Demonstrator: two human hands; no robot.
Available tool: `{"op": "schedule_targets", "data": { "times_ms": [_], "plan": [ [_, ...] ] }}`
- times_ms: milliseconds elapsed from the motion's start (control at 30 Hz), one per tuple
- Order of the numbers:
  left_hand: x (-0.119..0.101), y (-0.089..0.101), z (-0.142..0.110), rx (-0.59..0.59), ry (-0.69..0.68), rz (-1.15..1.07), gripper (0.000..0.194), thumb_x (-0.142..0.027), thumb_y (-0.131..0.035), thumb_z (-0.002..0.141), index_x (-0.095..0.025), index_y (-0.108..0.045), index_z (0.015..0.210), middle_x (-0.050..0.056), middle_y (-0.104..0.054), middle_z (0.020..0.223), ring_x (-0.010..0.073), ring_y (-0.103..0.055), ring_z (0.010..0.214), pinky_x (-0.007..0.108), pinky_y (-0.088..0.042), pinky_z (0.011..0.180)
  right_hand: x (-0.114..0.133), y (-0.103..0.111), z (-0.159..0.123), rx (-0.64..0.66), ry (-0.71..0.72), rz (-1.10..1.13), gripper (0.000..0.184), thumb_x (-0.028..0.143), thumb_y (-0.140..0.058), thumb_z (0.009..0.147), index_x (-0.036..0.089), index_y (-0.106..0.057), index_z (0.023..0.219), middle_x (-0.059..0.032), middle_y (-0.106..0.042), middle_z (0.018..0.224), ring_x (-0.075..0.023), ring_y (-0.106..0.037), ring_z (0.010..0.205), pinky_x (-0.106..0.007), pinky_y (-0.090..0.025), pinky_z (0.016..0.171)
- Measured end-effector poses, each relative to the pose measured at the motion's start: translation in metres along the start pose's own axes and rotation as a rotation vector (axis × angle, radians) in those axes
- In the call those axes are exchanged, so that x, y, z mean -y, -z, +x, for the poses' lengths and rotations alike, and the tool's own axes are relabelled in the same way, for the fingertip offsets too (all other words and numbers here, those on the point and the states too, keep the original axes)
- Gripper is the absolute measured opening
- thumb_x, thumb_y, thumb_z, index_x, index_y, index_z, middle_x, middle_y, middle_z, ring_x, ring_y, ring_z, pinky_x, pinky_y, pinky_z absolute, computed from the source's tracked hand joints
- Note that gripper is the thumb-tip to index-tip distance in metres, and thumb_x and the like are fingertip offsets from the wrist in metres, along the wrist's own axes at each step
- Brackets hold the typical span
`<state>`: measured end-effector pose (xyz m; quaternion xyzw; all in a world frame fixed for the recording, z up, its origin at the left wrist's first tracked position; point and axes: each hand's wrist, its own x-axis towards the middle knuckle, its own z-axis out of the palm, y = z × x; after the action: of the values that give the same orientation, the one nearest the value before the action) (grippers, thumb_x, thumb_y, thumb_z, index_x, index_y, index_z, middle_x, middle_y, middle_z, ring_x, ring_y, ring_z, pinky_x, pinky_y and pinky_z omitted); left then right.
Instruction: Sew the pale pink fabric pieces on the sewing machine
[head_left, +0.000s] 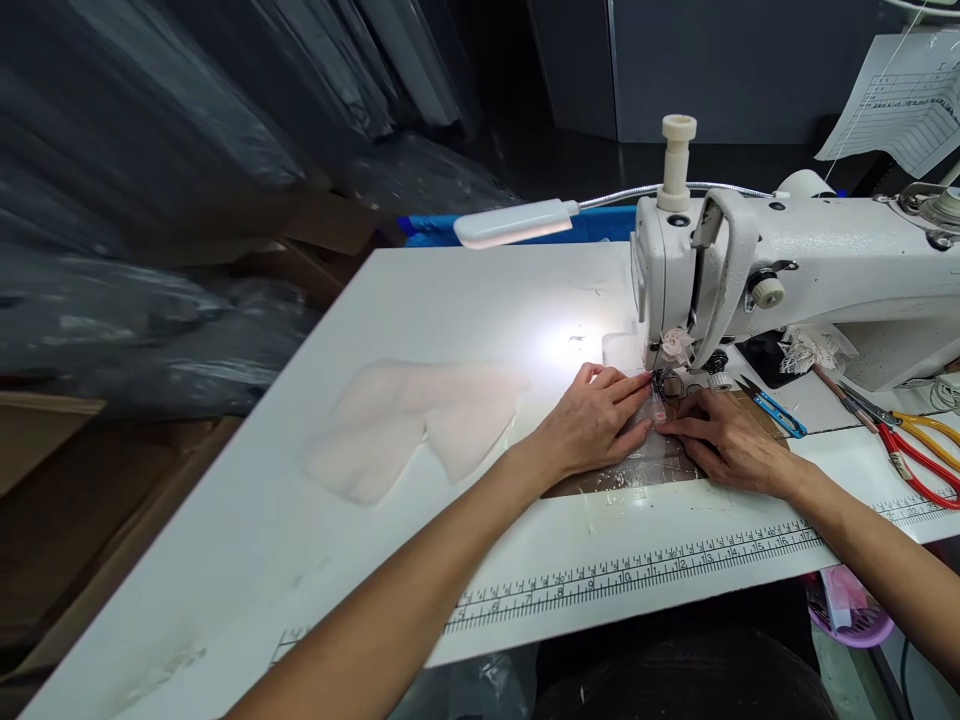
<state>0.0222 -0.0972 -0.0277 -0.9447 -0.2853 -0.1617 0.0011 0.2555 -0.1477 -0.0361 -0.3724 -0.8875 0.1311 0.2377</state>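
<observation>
My left hand (pixel 604 415) lies with its fingers stretched out on a small piece of sheer fabric (pixel 651 445), fingertips close beside the presser foot (pixel 658 382) of a white sewing machine (pixel 832 265). My right hand (pixel 724 435) is on the other side of the fabric, its fingers bent and drawn together at the fabric's edge near the foot. Part of the fabric is hidden under my hands. Beneath them is a brown plate (pixel 592 485) set in the white table. A pale pink cut fabric piece (pixel 416 415) lies flat to the left.
Blue thread snips (pixel 776 408), red-handled scissors (pixel 911 465) and yellow-handled scissors (pixel 930 430) lie at right. A lamp (pixel 516 222) lights the table (pixel 247 540). A printed ruler (pixel 622 575) runs along the front edge. Cardboard boxes (pixel 97 520) stand left; a purple basket (pixel 862 630) sits below.
</observation>
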Motion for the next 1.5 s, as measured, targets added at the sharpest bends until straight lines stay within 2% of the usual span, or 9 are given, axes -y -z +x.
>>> {"op": "schedule_targets", "data": {
  "times_ms": [167,367,467,567,667,800,1067,1300,1500],
  "plan": [
    [-0.004,0.0,0.0,0.014,-0.018,0.104,0.039,-0.032,-0.044,0.096,-0.011,-0.065,0.122,0.016,-0.062,0.134,0.0301,-0.059,0.099,0.048,-0.04,0.087,0.0,-0.001,0.0,-0.046,0.034,-0.042,0.03,0.016,-0.051,0.094,0.023,-0.071,0.116,-0.0112,-0.061,0.104,-0.0248,-0.056,0.098,-0.045,-0.053,0.086],
    [-0.005,-0.002,-0.001,-0.036,-0.046,0.158,0.039,-0.033,-0.043,0.098,-0.011,-0.064,0.122,0.016,-0.063,0.132,0.0289,-0.059,0.096,0.048,-0.041,0.086,-0.002,0.0,0.001,-0.068,0.073,-0.067,0.031,0.016,-0.05,0.094,0.023,-0.07,0.117,-0.0104,-0.061,0.101,-0.0239,-0.056,0.095,-0.044,-0.053,0.083],
    [-0.006,-0.004,-0.002,-0.114,-0.045,0.149,0.037,-0.033,-0.044,0.098,-0.01,-0.064,0.119,0.016,-0.065,0.128,0.0287,-0.06,0.097,0.047,-0.042,0.086,-0.002,0.0,0.001,-0.071,0.079,-0.078,0.031,0.017,-0.05,0.095,0.023,-0.07,0.117,-0.0105,-0.061,0.102,-0.0238,-0.057,0.094,-0.043,-0.053,0.081],
    [-0.006,-0.006,-0.003,-0.223,-0.069,0.114,0.031,-0.031,-0.049,0.097,-0.009,-0.067,0.109,0.017,-0.069,0.115,0.0272,-0.062,0.093,0.044,-0.044,0.082,-0.002,0.0,0.001,-0.065,0.08,-0.068,0.031,0.016,-0.05,0.094,0.023,-0.07,0.117,-0.0106,-0.061,0.103,-0.0242,-0.057,0.095,-0.043,-0.053,0.082],
    [-0.006,-0.01,-0.002,-0.291,-0.169,0.048,0.023,-0.022,-0.049,0.098,-0.012,-0.069,0.096,0.01,-0.074,0.098,0.0204,-0.064,0.083,0.036,-0.047,0.077,-0.001,0.001,0.001,-0.062,0.073,-0.064,0.031,0.015,-0.05,0.093,0.022,-0.071,0.115,-0.0109,-0.061,0.103,-0.0245,-0.057,0.096,-0.044,-0.053,0.083],
    [-0.005,-0.009,-0.002,-0.33,-0.204,-0.016,0.021,-0.021,-0.051,0.097,-0.017,-0.072,0.092,0.004,-0.076,0.096,0.0166,-0.067,0.078,0.033,-0.05,0.071,-0.001,0.0,0.001,-0.059,0.063,-0.053,0.032,0.015,-0.051,0.093,0.023,-0.071,0.116,-0.0104,-0.06,0.102,-0.0242,-0.056,0.096,-0.044,-0.053,0.083],
    [-0.005,0.004,-0.005,-0.244,-0.204,-0.033,0.023,-0.03,-0.055,0.09,-0.018,-0.073,0.098,0.005,-0.076,0.103,0.0194,-0.063,0.075,0.04,-0.049,0.074,0.001,0.0,0.0,-0.045,0.032,-0.023,0.031,0.015,-0.051,0.094,0.022,-0.07,0.117,-0.011,-0.06,0.106,-0.0246,-0.056,0.1,-0.045,-0.052,0.086],
    [-0.004,0.005,-0.006,-0.138,-0.177,0.065,0.028,-0.033,-0.053,0.092,-0.019,-0.073,0.106,0.008,-0.073,0.11,0.022,-0.062,0.083,0.043,-0.048,0.08,0.004,-0.001,0.0,0.001,-0.024,-0.049,0.034,0.018,-0.046,0.097,0.02,-0.063,0.127,-0.0122,-0.058,0.11,-0.0248,-0.055,0.102,-0.046,-0.052,0.09],
    [-0.003,0.006,-0.005,-0.106,-0.129,0.077,0.032,-0.034,-0.051,0.094,-0.017,-0.072,0.11,0.01,-0.072,0.116,0.0235,-0.063,0.086,0.041,-0.05,0.079,0.008,-0.002,0.001,-0.026,-0.053,-0.105,0.034,0.021,-0.043,0.1,0.017,-0.061,0.129,-0.0142,-0.057,0.107,-0.0255,-0.054,0.098,-0.047,-0.053,0.088]
  ]
}}
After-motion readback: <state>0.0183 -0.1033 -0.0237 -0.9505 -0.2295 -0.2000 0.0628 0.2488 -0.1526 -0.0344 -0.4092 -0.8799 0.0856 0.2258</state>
